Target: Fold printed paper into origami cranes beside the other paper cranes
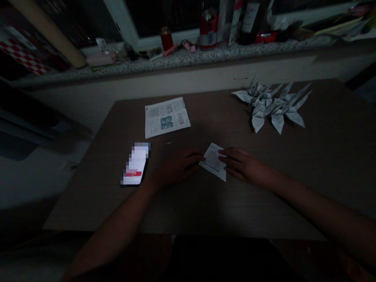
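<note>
A small folded piece of printed paper (214, 158) lies on the table in front of me, with pointed corners at its top and lower right. My right hand (242, 164) rests on its right edge, fingers stretched out and a little apart. At the paper's left corner, my left hand (182, 166) touches it with the fingertips; the fingers are extended, and the thumb side is dark and hard to make out. Neither hand lifts the paper. Several folded paper cranes (274, 103), made of printed paper, sit bunched together at the back right.
A flat printed sheet (167, 117) lies at the back left of the brown table (188, 211). Nearer me on the left is a lit phone (136, 162). Behind the table, a stone windowsill (182, 58) carries a red can (208, 29), a dark bottle (249, 21) and clutter.
</note>
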A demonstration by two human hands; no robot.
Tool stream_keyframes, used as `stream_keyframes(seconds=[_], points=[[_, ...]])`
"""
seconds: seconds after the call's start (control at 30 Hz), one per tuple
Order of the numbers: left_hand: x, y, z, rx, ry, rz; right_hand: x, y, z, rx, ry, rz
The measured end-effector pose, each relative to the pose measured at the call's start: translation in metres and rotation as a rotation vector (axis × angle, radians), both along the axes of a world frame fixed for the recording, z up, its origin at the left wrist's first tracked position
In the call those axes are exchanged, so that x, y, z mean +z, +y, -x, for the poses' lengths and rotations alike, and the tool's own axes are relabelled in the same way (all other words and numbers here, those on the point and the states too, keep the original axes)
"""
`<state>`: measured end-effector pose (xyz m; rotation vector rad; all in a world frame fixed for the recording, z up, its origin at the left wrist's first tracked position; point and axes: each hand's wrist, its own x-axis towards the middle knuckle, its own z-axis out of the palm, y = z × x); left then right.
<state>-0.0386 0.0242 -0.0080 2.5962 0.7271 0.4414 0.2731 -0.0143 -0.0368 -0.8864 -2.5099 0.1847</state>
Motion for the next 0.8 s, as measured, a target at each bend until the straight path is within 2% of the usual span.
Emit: stream_keyframes(seconds=[0.17, 0.47, 0.8], points=[[-0.004, 0.010, 0.002, -0.011, -0.034, 0.044, 0.001, -0.002, 0.001, 0.017, -0.072, -0.067], [-0.003, 0.017, -0.003, -0.023, -0.084, 0.044, 0.008, -0.004, 0.002, -0.014, -0.078, -0.054], [0.005, 0.020, -0.031, 0.046, -0.068, 0.137, 0.009, -0.006, 0.001, -0.004, -0.056, 0.014]])
